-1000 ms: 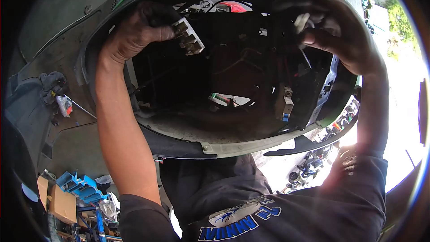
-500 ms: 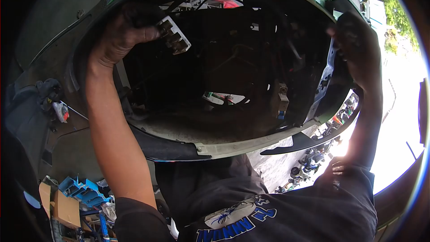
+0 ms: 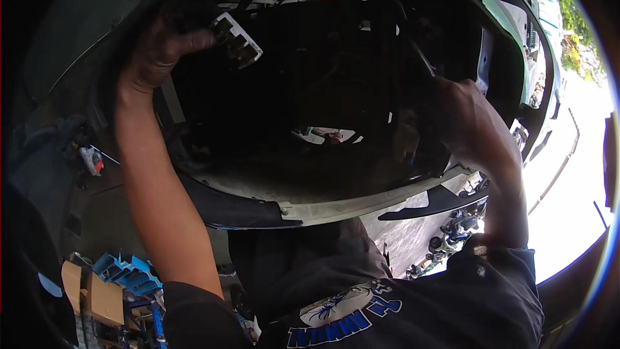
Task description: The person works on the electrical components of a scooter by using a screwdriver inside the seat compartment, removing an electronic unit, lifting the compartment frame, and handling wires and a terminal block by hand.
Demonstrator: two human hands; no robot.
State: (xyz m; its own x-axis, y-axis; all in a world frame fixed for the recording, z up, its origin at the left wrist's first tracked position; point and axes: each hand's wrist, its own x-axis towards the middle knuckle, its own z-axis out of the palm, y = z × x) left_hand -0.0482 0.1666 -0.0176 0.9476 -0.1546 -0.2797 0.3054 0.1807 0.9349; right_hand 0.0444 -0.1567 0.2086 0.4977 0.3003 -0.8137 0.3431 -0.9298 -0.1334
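A large oval shell (image 3: 349, 210), dark inside with a green and pale rim, hangs over my lap with both my hands within it. At its upper left, my left hand (image 3: 165, 48) is closed, thumb stretched against a small white-edged block with brownish square sections (image 3: 239, 40), perhaps a connector. The other left fingers are lost in shadow. On the right side my right hand (image 3: 468, 113) reaches into the dark hollow, back of the hand toward me. Its fingers are hidden, so what they touch cannot be seen. Near it a metal strip (image 3: 484, 61) runs along the inner wall.
Blue bins (image 3: 126, 273) and a cardboard box (image 3: 104, 298) stand at lower left. Several small wheeled machines (image 3: 445, 239) line the floor beyond the rim at lower right. Bright ground (image 3: 568, 207) lies outside at right.
My right hand has moved off the right rim, inward and down into the dark hollow. My left hand and the block have shifted slightly up and left in view.
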